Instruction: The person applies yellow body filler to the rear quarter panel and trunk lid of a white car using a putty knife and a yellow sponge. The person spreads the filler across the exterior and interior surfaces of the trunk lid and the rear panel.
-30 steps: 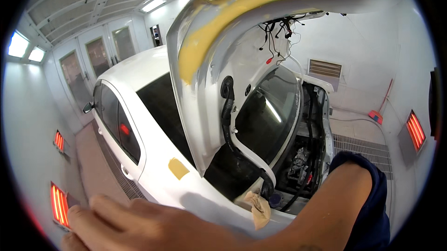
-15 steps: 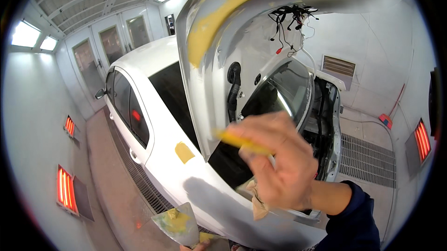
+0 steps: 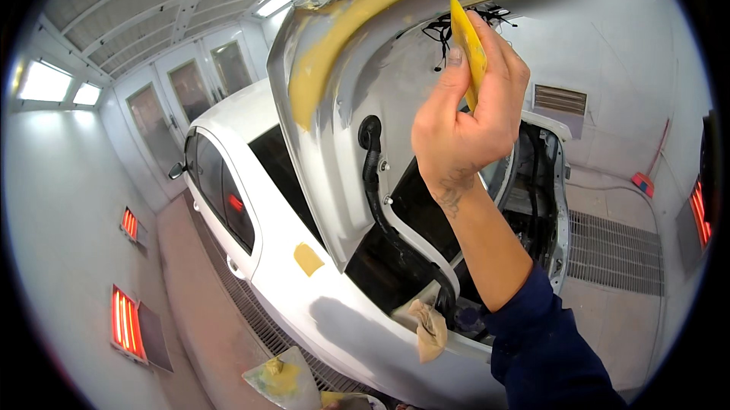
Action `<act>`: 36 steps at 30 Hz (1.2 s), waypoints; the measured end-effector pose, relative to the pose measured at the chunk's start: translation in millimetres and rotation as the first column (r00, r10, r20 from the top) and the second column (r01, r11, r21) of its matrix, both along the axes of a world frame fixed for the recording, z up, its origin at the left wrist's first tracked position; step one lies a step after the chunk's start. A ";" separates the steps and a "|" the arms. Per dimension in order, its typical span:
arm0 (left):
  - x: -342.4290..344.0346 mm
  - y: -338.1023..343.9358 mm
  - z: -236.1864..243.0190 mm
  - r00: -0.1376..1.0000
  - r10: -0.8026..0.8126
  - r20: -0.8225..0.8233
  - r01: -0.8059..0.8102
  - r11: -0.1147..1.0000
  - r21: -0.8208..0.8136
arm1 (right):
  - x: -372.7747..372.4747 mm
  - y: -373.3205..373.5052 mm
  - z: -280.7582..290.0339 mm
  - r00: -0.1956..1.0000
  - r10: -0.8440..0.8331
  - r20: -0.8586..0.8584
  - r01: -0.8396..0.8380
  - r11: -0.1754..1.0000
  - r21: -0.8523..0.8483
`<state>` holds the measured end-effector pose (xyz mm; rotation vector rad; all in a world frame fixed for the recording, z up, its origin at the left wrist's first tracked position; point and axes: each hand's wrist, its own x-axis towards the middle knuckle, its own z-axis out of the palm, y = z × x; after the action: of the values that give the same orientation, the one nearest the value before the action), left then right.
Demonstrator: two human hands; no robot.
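Observation:
My right hand (image 3: pixel 473 125) is raised, pinching a thin yellow filler spreader (image 3: pixel 468 45) between thumb and fingers. The spreader stands nearly upright in front of the raised tailgate (image 3: pixel 342 205) of a white car. Along the tailgate's upper edge curves a broad band of yellow filler (image 3: pixel 323 53), with grey primer beside it. At the lower edge, a pale flat mixing plate (image 3: pixel 255 381) carries a lump of yellow filler (image 3: pixel 277 368). My left hand does not show. A yellow filler patch (image 3: pixel 308 259) marks the car's rear side panel.
Black wires (image 3: pixel 439 34) hang from the tailgate. A black corrugated hose (image 3: pixel 371 167) runs down into the car's open rear. Crumpled beige paper (image 3: pixel 430 334) lies on the body edge. Glowing heat lamps (image 3: pixel 127 322) line the wall; floor grates (image 3: pixel 616 254) flank the car.
My right hand has risen and turned, lifting the spreader upright toward the tailgate's upper part. The mixing plate has shifted down, and the fingers beneath it have left the view.

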<state>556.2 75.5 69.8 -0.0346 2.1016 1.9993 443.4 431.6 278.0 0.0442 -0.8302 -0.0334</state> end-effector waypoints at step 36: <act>-2.7 1.5 11.0 0.984 -0.020 0.176 0.025 0.999 -0.027 | -5.7 -51.8 -72.5 0.531 0.762 0.371 -0.553 0.644 -0.529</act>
<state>553.5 77.1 80.8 -0.1852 2.0111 1.8781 437.7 379.9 205.5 0.0372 -1.3732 0.9320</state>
